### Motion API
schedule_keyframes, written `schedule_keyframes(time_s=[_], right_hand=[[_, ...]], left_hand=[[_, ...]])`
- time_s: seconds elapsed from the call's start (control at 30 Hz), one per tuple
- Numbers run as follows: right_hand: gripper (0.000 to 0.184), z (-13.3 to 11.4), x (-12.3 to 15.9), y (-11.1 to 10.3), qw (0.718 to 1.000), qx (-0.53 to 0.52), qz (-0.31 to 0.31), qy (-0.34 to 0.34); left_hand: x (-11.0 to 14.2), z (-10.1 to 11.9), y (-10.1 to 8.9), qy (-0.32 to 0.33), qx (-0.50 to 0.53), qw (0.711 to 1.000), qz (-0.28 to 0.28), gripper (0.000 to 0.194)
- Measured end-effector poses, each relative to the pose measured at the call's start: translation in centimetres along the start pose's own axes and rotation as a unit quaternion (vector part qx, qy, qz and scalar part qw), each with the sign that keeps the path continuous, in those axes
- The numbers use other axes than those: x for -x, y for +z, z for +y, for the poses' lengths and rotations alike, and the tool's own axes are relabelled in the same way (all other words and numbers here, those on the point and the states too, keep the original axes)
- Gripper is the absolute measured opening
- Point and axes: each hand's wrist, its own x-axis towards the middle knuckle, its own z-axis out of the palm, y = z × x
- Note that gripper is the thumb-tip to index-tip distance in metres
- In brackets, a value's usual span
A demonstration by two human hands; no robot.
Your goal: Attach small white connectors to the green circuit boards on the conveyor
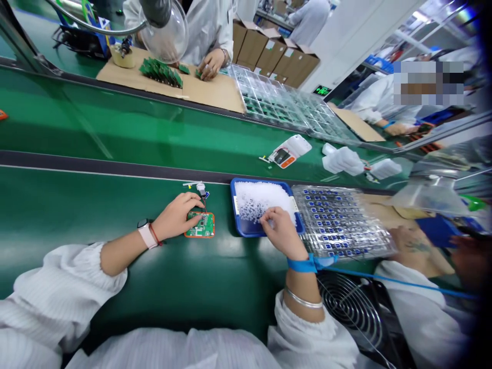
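My left hand [178, 215] is at a green circuit board [205, 225] in an orange frame, lying on the green bench. Its thumb rests over the board and its bent fingers are at the top edge, by the wires. Just beyond them lies a small white connector part [200, 188] with leads. My right hand [282, 231] reaches over the near right side of a blue tray [251, 230] filled with tiny white pieces [259, 197]. Its thumb and index finger are pinched together at the pieces; whatever is between the fingertips is too small to make out.
Right of the tray, a clear blister tray [346, 223] holds rows of blue parts. A belt [126, 128] beyond carries white-and-orange casings [288, 154]. A blue wrist cord [384, 277] runs right, above a fan [351, 302]. Co-workers' hands [210, 65] show across the belt and at right.
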Motion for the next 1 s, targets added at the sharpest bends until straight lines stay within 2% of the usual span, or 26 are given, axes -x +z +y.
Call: schedule_keyframes(time_s=[0.1,0.2,0.27,0.4,0.67,0.87,1.0], right_hand=[[0.010,-4.2,-0.8,1.5,0.995,-0.077,0.026,-0.052],[0.012,-8.2,-1.3,4.5,0.984,-0.160,-0.012,-0.084],[0.012,-9.5,-1.5,6.4,0.978,-0.192,-0.018,-0.077],[0.011,-9.5,-1.6,8.3,0.972,-0.229,-0.017,-0.052],[0.011,-8.8,-1.4,8.3,0.972,-0.218,-0.049,-0.070],[0.013,-8.9,-1.6,8.6,0.970,-0.229,-0.056,-0.055],[0.014,-8.8,-1.9,8.5,0.973,-0.222,-0.063,-0.034]], left_hand=[[-0.2,0.1,0.0,0.000,0.053,0.998,0.026,0.013],[-0.2,0.5,-0.1,0.009,0.096,0.995,0.029,0.013],[-0.2,0.8,-0.1,0.004,0.109,0.994,0.025,0.013],[-0.2,0.9,0.0,-0.024,0.102,0.994,0.019,0.011],[-0.2,0.9,0.1,-0.038,0.074,0.997,-0.005,0.009],[-0.6,1.0,0.2,-0.074,0.073,0.994,-0.015,0.011],[-1.9,1.5,-0.5,-0.119,0.056,0.989,-0.069,0.014]])
